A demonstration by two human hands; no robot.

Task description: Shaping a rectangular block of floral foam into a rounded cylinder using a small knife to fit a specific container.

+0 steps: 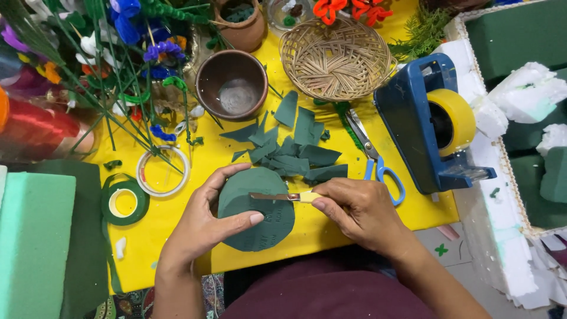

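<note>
Currently gripping the foam disc (257, 218) with my left hand (204, 227); right hand (360, 210), at 3 o'clock, is holding the knife (286, 197), blade lying 9-to-3 across it.

Hidden and cut-off parts on the yellow table

The left hand (207, 221) covers the left edge of the dark green foam disc (258, 212); the right hand (357, 212) hides most of the knife (283, 197) handle — only a pale stub shows. The scissors (372, 156) blades run under the tape dispenser (428, 121). The frame's edges crop the flower stems (118, 59) and foam blocks (32, 236) — both forearms too.
</note>
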